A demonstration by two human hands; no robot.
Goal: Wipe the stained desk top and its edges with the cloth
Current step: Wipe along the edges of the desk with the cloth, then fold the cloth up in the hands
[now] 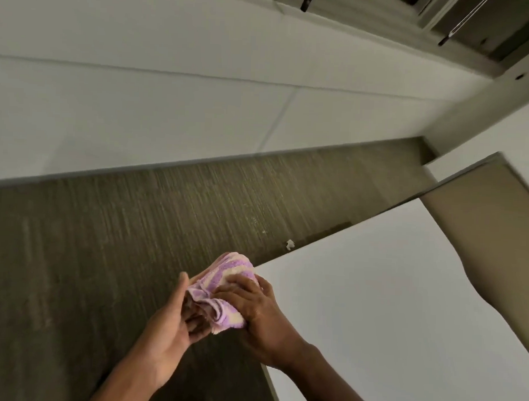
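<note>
Fluffy lilac-and-cream striped cloth [221,288] is bunched between both my hands, just off the near-left corner of the white laminate desk top [374,294]. Left hand [169,326] cups it from the left side, palm turned in, fingers partly spread underneath. Right hand [253,308] is closed over the top of it, fingers pressed into the pile. Cloth overhangs the brown ribbed carpet [136,226], right end about level with the desk corner; can't tell if it touches the edge.

My read: I'm folding or re-gripping the cloth, wipe not started on this corner. No stains visible on the top from here, surface looks plain white. Small white scrap [290,244] sits on the carpet just beyond the far-left desk edge.

To do it well: fold into a flat pad, not a ball, clean face out. Press flat with the right hand, overlap strokes across the top. Then wrap the pad over the lip and run along the left edge, thumb under.
</note>
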